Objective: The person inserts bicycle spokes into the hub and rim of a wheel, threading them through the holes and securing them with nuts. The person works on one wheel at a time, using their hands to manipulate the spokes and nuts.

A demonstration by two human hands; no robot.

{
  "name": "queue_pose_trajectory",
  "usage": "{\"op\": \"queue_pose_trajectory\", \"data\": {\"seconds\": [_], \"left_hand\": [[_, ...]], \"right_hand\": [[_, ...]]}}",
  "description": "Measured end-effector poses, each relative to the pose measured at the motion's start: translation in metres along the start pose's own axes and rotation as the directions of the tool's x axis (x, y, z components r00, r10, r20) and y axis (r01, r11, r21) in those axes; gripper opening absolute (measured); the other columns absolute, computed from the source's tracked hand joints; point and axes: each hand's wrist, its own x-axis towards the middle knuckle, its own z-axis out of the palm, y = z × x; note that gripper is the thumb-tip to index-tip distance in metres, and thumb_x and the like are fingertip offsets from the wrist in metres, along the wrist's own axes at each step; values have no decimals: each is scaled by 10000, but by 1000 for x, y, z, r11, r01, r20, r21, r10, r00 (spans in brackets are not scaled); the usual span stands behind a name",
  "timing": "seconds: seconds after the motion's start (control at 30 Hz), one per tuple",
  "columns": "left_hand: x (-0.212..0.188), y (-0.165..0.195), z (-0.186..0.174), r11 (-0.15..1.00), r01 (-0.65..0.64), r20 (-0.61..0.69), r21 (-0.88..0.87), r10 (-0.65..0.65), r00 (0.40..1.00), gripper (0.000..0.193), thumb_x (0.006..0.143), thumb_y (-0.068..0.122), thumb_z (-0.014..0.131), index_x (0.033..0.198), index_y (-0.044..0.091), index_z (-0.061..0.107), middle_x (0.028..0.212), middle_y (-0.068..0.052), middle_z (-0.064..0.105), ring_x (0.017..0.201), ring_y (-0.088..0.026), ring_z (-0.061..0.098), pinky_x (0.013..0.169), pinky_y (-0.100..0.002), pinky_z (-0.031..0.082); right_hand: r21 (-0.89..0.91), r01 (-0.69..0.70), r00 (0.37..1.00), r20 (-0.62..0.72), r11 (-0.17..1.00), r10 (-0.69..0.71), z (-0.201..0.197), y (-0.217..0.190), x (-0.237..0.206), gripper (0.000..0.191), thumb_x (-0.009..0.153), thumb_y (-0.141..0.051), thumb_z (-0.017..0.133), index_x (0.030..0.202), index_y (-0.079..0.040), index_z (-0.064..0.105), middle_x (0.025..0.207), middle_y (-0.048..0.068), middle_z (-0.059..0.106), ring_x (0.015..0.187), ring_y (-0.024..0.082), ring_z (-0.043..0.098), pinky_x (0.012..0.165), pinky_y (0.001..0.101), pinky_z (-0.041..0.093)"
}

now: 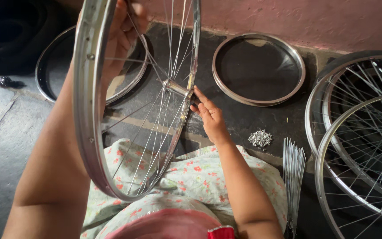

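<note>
The left hand (122, 33) held the upright spoked wheel (133, 97) by its upper rim, fingers curled through the spokes. The right hand (211, 117) pinched the wheel's rim beside the hub (175, 87). Farther right lay a bare rim (258, 100), small nipples (260, 138) and loose spokes (293, 177) on the floor.

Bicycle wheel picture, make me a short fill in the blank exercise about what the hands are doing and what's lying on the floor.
1. The left hand grips the wheel near its ____.
2. The right hand has its fingertips at the wheel's central ____.
3. The bundle of loose spokes lies on the floor beside the person's ____ arm.
4. The bare rim lying flat by the pink wall has no ____ fitted.

Missing words: top; hub; right; spokes
</note>
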Motion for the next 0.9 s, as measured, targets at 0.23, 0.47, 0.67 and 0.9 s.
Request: {"op": "queue_pose_trajectory", "data": {"seconds": [0.23, 0.47, 0.67, 0.9], "left_hand": [[-59, 2, -33, 990, 56, -172, 132, -32, 984, 124, 1205, 95, 623, 1280, 5, 667, 1051, -88, 708, 836, -143, 708, 712, -287, 586], [-150, 57, 0, 919, -37, 75, 392, 8, 997, 238, 1058, 280, 616, 1133, 57, 648, 1166, -149, 659, 1013, -229, 643, 884, -370, 527], [-155, 85, 20, 896, 61, 141, 440, -135, 981, 604, 880, 478, 713, 1217, -16, 627, 1266, -182, 632, 1242, -308, 648, 1123, -435, 520], [-164, 97, 33, 724, -53, 228, 687, -146, 963, 625, 887, 390, 635, 1326, -49, 563, 1391, -215, 608, 1377, -361, 597, 1194, -458, 454]], "right_hand": [[41, -4, 1000, -7, 999, 5, -7, -1, -1, 403, 1119, -95, 459, 1520, -71, 498, 1521, 62, 542, 1292, 130, 594, 1095, 307, 523], [-294, 231, 972, 19, 928, -236, 2, -14, -5, 379, 1092, -153, 548, 1456, -51, 525, 1616, 115, 406, 1436, 214, 451, 1183, 352, 394], [-670, 498, 860, 297, 551, -415, 23, -27, -10, 323, 1058, -98, 581, 1376, -142, 616, 1651, 127, 396, 1546, 308, 380, 1296, 419, 299], [-759, 482, 864, 330, 437, -381, 35, -35, -16, 578, 1036, -37, 591, 1583, -49, 407, 1627, 131, 382, 1481, 343, 424, 1250, 455, 353]]}}
